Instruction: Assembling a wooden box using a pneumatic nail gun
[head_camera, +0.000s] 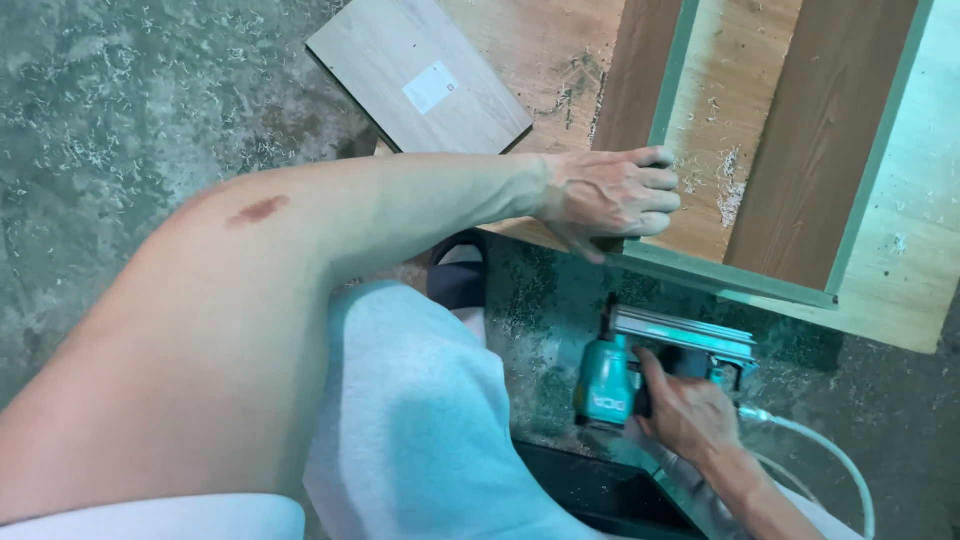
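Shaving-strewn grey concrete floor (130, 110)

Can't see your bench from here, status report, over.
Left hand pressing the frame corner. Right hand gripping teal nail gun, below frame. Nothing between them.
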